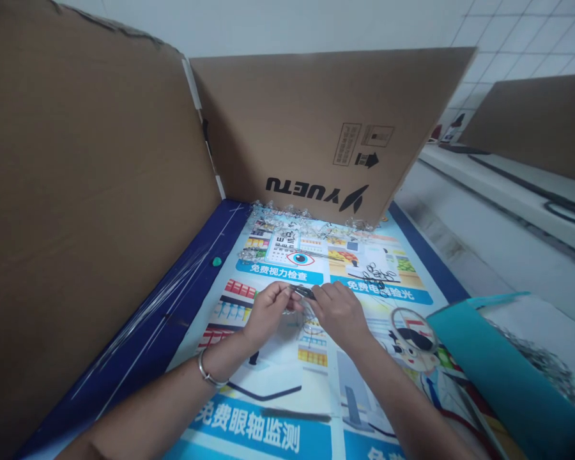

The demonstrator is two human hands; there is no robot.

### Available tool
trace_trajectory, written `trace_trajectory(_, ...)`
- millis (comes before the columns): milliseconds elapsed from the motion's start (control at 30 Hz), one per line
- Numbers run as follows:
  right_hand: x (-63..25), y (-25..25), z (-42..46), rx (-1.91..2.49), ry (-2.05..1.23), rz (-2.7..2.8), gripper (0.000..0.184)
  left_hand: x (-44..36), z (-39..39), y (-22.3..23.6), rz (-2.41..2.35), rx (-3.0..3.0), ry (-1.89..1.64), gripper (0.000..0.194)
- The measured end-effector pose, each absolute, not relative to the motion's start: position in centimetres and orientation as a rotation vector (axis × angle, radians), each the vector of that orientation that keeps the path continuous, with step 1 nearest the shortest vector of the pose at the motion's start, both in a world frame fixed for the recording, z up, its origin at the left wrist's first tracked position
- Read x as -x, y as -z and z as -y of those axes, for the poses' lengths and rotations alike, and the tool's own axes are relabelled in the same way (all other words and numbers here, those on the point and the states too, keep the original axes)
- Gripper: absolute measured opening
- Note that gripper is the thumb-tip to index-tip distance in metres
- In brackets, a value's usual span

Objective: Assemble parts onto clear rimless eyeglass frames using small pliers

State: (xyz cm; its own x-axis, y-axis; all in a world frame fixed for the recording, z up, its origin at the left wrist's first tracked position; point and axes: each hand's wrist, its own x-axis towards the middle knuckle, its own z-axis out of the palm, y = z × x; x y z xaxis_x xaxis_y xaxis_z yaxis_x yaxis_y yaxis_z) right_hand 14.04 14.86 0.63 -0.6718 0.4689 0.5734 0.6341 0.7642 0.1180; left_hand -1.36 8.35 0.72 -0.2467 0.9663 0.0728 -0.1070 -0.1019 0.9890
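My left hand is closed in a pinch over the printed tabletop, fingertips at a thin wire piece whose loose loop hangs below the hands. My right hand is wrapped around a small dark tool that looks like pliers. Its narrow tip points left and meets the left fingertips. The tool's handles are hidden in the right palm, and the exact spot where tip and wire meet is too small to make out.
Cardboard panels stand at the back and left. Clear-looking wire pieces line the back panel's foot. Straight wires lie on the left edge, black loops beyond my right hand. A teal box at right holds tangled wire pieces.
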Motion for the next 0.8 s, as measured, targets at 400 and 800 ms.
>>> trace_trajectory(400, -13.99, -0.39, -14.88, 0.814, 0.431, 2.444, 0.020, 1.35, -8.24, -0.83, -1.297, -1.032, -1.476, 0.023)
trace_trajectory(800, -14.02, 0.10, -14.97, 0.823, 0.439, 2.469, 0.017, 1.37, -8.39, -0.50, -1.287, -1.014, -1.480, 0.022)
